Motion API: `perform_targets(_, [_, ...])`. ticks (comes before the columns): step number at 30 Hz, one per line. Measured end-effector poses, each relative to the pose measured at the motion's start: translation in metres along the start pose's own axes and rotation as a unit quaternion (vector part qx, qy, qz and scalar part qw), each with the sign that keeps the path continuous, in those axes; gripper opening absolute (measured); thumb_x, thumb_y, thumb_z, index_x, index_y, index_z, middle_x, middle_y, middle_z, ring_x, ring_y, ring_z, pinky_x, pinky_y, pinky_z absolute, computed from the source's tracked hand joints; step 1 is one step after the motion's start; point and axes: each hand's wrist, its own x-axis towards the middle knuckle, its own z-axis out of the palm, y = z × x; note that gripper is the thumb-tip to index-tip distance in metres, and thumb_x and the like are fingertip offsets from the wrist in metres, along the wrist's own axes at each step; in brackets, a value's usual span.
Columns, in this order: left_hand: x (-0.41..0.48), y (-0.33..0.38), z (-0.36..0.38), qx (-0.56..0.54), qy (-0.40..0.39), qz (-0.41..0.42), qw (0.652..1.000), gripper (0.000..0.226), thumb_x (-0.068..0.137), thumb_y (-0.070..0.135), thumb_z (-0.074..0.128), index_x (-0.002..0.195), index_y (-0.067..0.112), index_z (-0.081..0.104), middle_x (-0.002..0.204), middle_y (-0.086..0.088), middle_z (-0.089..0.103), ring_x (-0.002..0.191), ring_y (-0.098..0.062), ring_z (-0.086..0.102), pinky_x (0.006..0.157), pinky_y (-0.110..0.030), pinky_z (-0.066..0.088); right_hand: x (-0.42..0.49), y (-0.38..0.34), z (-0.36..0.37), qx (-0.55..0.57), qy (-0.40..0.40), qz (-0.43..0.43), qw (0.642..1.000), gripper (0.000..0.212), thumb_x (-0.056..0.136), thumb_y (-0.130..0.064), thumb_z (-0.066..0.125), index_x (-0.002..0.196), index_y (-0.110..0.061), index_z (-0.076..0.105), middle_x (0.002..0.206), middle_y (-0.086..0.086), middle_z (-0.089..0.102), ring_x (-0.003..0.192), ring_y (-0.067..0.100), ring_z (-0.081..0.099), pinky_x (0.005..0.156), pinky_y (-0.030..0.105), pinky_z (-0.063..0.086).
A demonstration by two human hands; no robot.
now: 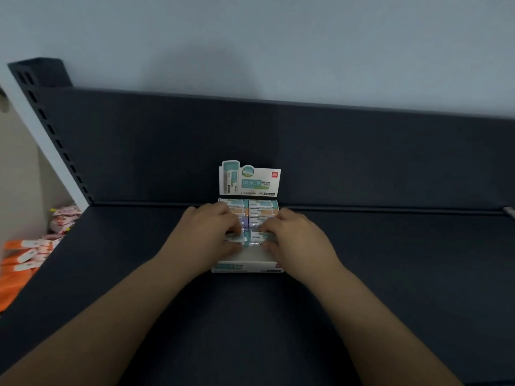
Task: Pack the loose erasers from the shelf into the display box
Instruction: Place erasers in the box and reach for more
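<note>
Task looks nearly done: display box (248, 265) sits on the dark shelf (390, 260) w/ two columns of erasers (263, 207) filling the back, only a bare strip left at the front. No loose ones visible on the shelf. Left hand (207, 238) & right hand (295, 236) each pinch a front-row eraser inside the box, fingers curled on them, probably seating them.

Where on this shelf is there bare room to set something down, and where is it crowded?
Bare dark shelf runs right of the display box to the frame edge, and left of it toward the orange packets. In front of the box, both forearms cross it. Crowded: the box itself, where the left hand and right hand press on erasers.
</note>
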Motion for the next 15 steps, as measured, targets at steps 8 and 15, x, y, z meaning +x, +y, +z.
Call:
perform_targets(8, [-0.0038,-0.0039,0.0009,-0.045,0.017,-0.019,0.999,0.013,0.081,0.033,0.069,0.093,0.030,0.069,0.101,0.010,0.057,0.101,-0.015,0.052,0.085,-0.033,0.040,0.0019,0.0000,0.0065,-0.013,-0.006,0.002,1.000,0.027,0.086,-0.007,0.055,0.109,-0.021,0.059,0.110,0.000,0.061,0.091,0.027,0.063,0.072,0.037,0.054])
perform_targets(15, [-0.0038,-0.0039,0.0020,-0.063,0.026,-0.021,0.997,0.008,0.078,0.030,0.073,0.081,0.028,0.065,0.092,0.013,0.054,0.093,-0.012,0.052,0.082,-0.034,0.042,0.0030,0.0040,0.0093,0.038,0.002,0.015,0.999,0.022,0.088,-0.014,0.053,0.106,-0.022,0.062,0.112,-0.001,0.063,0.089,0.025,0.063,0.072,0.037,0.055])
